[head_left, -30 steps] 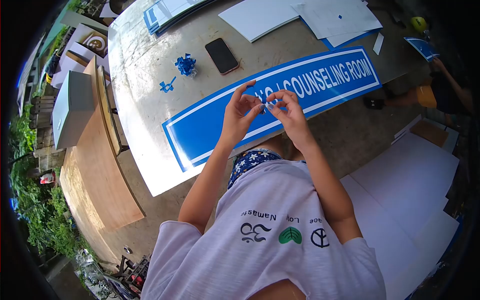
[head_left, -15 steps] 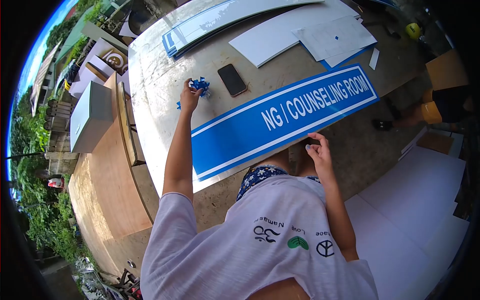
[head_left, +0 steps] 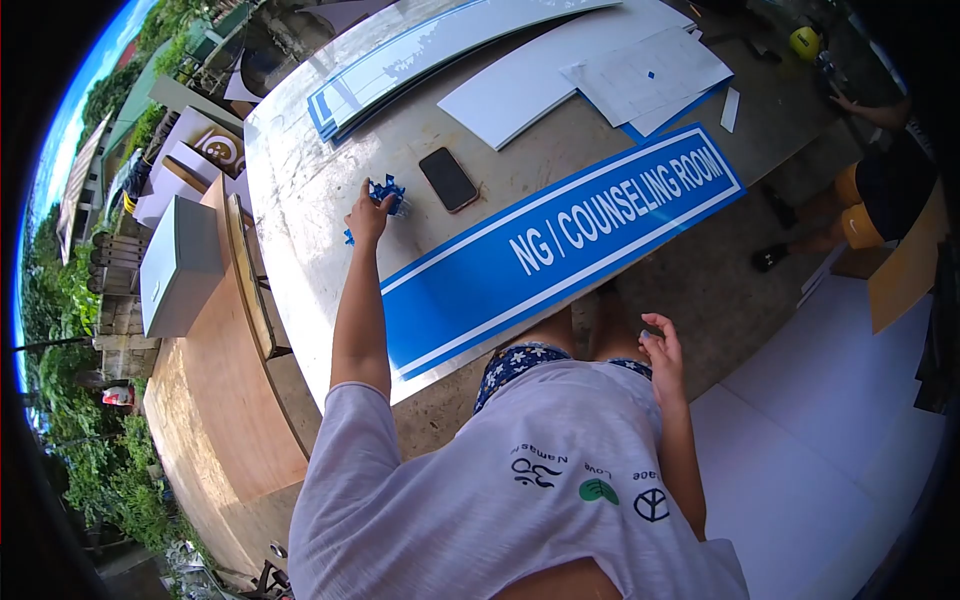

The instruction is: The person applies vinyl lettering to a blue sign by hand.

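My left hand [head_left: 368,216] reaches over the table with its fingers apart. It is right at a small heap of crumpled blue and white scraps [head_left: 388,192], thumb along the near side of it. Another blue scrap [head_left: 349,237] lies beside my wrist. My right hand [head_left: 664,356] hovers off the table's near edge, fingers curled in toward the thumb. A small greyish spot shows at its fingertips, and I cannot tell what it is. Between my arms and the phone [head_left: 448,180] lies a long blue sign [head_left: 470,285] with white lettering reading "NG / COUNSELING ROOM".
Stacked long panels [head_left: 420,70] and white boards [head_left: 510,100] occupy the table's far side, with a paper sheet [head_left: 650,75] on top. At right, another person in orange shorts [head_left: 858,205] stands near large white sheets [head_left: 800,420]. A plywood-topped bench [head_left: 225,400] is at left.
My left hand has shifted slightly toward me and spread its fingers beside the scraps. My right hand has drawn back from the sign's edge, fingers more curled. The view has tilted a little.
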A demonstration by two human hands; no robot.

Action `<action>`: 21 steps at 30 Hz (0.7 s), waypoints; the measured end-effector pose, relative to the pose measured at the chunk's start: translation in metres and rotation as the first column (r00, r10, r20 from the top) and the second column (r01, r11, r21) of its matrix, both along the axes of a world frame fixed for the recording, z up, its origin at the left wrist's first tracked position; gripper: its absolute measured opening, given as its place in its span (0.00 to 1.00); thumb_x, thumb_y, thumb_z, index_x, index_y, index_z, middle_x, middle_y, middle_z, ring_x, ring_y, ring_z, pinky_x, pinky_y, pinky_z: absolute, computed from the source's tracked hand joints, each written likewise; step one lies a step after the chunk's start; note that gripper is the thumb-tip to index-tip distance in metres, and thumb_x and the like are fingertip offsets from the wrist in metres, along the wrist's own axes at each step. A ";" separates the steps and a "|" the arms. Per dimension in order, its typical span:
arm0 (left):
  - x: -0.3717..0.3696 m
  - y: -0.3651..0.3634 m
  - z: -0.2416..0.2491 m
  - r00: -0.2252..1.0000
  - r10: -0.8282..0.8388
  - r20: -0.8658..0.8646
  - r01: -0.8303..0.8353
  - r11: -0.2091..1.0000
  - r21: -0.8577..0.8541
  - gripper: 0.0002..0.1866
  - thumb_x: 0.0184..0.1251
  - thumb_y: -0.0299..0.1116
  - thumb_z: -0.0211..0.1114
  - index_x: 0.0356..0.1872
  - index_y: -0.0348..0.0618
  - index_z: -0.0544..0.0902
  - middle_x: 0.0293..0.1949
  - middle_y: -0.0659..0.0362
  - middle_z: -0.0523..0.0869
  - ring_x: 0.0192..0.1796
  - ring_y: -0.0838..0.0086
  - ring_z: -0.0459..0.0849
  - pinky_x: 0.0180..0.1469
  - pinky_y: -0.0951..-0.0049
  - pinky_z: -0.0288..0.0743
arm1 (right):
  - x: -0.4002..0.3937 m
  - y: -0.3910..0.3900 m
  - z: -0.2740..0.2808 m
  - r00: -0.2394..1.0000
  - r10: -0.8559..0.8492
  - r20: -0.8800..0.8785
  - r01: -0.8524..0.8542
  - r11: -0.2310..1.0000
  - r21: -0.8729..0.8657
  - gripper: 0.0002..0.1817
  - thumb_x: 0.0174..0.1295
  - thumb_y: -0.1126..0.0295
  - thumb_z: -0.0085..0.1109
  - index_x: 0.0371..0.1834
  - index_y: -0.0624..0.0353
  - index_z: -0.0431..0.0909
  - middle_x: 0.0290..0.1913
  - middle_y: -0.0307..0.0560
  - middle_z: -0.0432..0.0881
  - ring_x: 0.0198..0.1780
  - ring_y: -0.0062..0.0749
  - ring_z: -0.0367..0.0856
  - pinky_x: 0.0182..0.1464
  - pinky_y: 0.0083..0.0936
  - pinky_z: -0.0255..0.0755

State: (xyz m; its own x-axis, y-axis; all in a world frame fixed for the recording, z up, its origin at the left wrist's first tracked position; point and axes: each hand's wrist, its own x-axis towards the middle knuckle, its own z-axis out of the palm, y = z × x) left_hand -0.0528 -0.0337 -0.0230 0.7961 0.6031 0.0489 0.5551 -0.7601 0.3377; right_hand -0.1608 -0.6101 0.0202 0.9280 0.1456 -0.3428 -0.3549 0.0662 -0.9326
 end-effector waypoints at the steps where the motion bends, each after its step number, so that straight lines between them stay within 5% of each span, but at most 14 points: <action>1: -0.001 -0.004 0.006 0.999 -0.035 -0.031 0.035 0.999 0.019 0.48 0.52 0.64 0.68 0.72 0.52 0.62 0.35 0.58 0.89 0.43 0.61 0.86 0.50 0.52 0.67 | 0.001 0.001 0.000 1.000 0.011 -0.003 -0.011 1.000 -0.005 0.20 0.64 0.76 0.52 0.60 0.58 0.70 0.58 0.37 0.72 0.43 0.12 0.72 0.49 0.15 0.68; 10: -0.004 -0.011 0.025 0.978 -0.069 -0.198 0.071 0.997 0.004 0.71 0.35 0.74 0.72 0.77 0.47 0.44 0.37 0.56 0.89 0.45 0.60 0.87 0.51 0.51 0.66 | -0.005 0.011 -0.001 0.998 0.027 -0.049 -0.024 0.999 0.049 0.17 0.65 0.74 0.56 0.57 0.58 0.72 0.51 0.35 0.75 0.39 0.12 0.68 0.47 0.14 0.65; 17: -0.008 -0.018 0.034 0.975 -0.016 -0.220 0.046 0.990 0.133 0.77 0.32 0.73 0.73 0.76 0.48 0.33 0.49 0.53 0.86 0.50 0.61 0.86 0.56 0.45 0.65 | -0.006 0.009 0.002 0.998 0.010 -0.056 -0.009 1.000 0.028 0.14 0.65 0.74 0.56 0.54 0.58 0.74 0.48 0.34 0.76 0.38 0.12 0.69 0.45 0.13 0.66; 19: -0.009 -0.017 0.038 0.907 0.034 -0.419 0.055 0.978 0.200 0.78 0.31 0.72 0.75 0.76 0.49 0.32 0.52 0.54 0.85 0.52 0.62 0.84 0.58 0.44 0.64 | -0.005 0.009 0.003 0.998 0.006 -0.059 -0.004 1.000 0.023 0.14 0.65 0.74 0.56 0.53 0.58 0.75 0.48 0.34 0.76 0.38 0.12 0.69 0.44 0.13 0.66; 21: -0.010 -0.015 0.039 0.899 0.064 -0.434 0.059 0.963 0.265 0.78 0.30 0.70 0.76 0.76 0.51 0.32 0.54 0.54 0.83 0.54 0.62 0.83 0.59 0.44 0.64 | -0.005 0.009 0.001 0.998 0.014 -0.062 -0.013 1.000 0.018 0.14 0.65 0.75 0.56 0.53 0.58 0.75 0.48 0.34 0.76 0.38 0.12 0.69 0.45 0.13 0.66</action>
State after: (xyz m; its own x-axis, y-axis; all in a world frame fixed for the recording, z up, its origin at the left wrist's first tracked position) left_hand -0.0629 -0.0486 0.0157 0.7724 0.6186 -0.1439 0.6005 -0.7851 -0.1514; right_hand -0.1662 -0.6011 0.0208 0.9029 0.1643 -0.3972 -0.4133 0.0778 -0.9073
